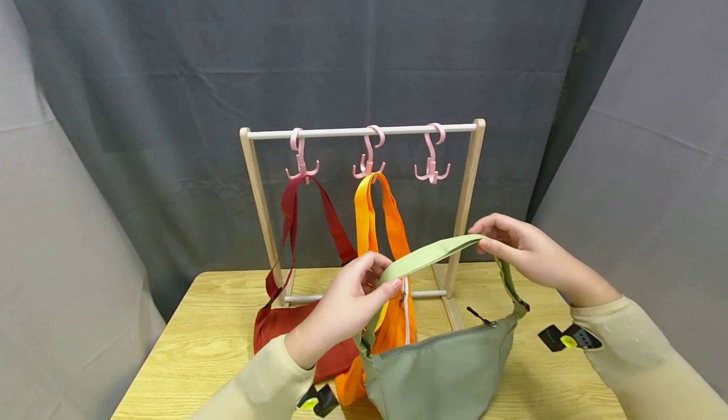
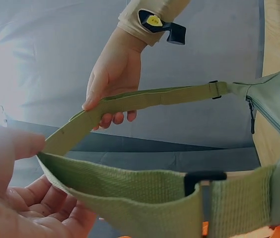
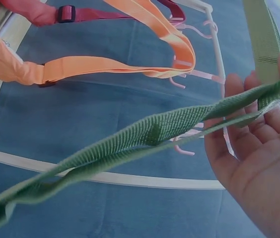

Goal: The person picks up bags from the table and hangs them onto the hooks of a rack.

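A sage-green shoulder bag (image 1: 438, 369) with a zipper along its top edge stands at the front of the table. Both hands hold its light-green strap (image 1: 433, 257) up in a loop above it. My left hand (image 1: 355, 300) pinches the strap between thumb and fingers on the left. On the other side, my right hand (image 1: 526, 252) pinches it at the upper right bend. In the left wrist view a black buckle (image 2: 204, 177) shows on the strap near the left hand. The twisted strap (image 3: 145, 134) runs down from the right hand in the right wrist view.
Behind stands a wooden rack with a white rail (image 1: 341, 132) carrying pink hooks. A red bag (image 1: 281, 325) hangs by its strap from the left hook (image 1: 301, 167), an orange bag (image 1: 392, 319) from the middle hook (image 1: 368, 161). The right hook (image 1: 432, 167) bears nothing. Grey curtains surround the table (image 1: 188, 344).
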Tool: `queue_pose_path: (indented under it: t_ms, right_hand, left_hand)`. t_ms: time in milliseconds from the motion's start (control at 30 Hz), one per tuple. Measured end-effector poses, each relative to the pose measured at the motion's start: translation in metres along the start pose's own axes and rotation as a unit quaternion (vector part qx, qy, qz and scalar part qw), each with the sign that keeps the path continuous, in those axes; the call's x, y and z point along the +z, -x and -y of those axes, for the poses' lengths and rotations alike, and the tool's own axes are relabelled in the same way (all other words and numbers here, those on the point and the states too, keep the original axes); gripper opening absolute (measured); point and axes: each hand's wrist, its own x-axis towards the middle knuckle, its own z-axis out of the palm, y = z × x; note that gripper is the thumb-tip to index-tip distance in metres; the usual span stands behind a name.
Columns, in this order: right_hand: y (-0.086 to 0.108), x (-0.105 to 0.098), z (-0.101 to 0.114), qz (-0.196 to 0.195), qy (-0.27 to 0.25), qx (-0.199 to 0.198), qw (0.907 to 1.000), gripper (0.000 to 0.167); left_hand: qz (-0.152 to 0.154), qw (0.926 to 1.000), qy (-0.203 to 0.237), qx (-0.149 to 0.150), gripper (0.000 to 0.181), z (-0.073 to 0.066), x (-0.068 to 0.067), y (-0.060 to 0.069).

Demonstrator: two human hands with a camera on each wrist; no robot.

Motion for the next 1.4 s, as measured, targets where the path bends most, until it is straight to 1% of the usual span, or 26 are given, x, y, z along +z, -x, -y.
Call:
queue_pose_path:
  t_ms: [133, 267, 400, 500, 600, 667, 867, 1133, 1233, 1400]
  right_hand:
    - [-0.002, -0.001, 0.005, -0.014, -0.003, -0.016, 0.9998, 0.017]
    - [-0.004, -0.003, 0.005, -0.020, -0.016, -0.030, 0.9992, 0.014]
    - [-0.006, -0.004, 0.005, -0.018, -0.014, -0.030, 0.9993, 0.013]
    - [-0.007, -0.006, 0.006, -0.018, -0.008, -0.027, 0.9994, 0.014]
    - [-0.008, -0.007, 0.008, -0.020, -0.001, -0.027, 0.9994, 0.015]
    - [-0.009, -0.008, 0.008, -0.023, 0.004, -0.028, 0.9993, 0.016]
    - [-0.012, -0.007, 0.011, -0.037, 0.016, -0.024, 0.9989, 0.017]
    - [-0.017, -0.004, 0.015, -0.085, 0.021, -0.005, 0.9961, 0.016]
    - [-0.019, -0.003, 0.016, -0.111, 0.030, 0.007, 0.9934, 0.016]
    - [-0.022, -0.003, 0.018, -0.146, 0.041, 0.024, 0.9881, 0.017]
  left_hand:
    - [-0.009, 0.9999, -0.003, 0.005, 0.020, -0.004, -0.005, -0.003]
    - [-0.018, 0.9997, -0.010, 0.012, 0.018, -0.007, -0.010, -0.007]
    - [-0.018, 0.9997, -0.010, 0.013, 0.017, -0.011, -0.015, -0.010]
    - [-0.017, 0.9998, -0.013, 0.007, 0.018, -0.012, -0.019, -0.013]
    - [-0.016, 0.9998, -0.012, 0.001, 0.018, -0.012, -0.022, -0.017]
    - [-0.016, 0.9998, -0.009, 0.002, 0.019, -0.011, -0.023, -0.019]
    - [-0.020, 0.9998, 0.008, -0.003, 0.022, -0.010, -0.027, -0.025]
    - [-0.031, 0.9992, 0.023, -0.013, 0.020, -0.015, -0.029, -0.034]
    - [-0.036, 0.9991, 0.018, -0.014, 0.020, -0.017, -0.028, -0.038]
    - [-0.036, 0.9993, 0.006, -0.012, 0.021, -0.020, -0.028, -0.044]
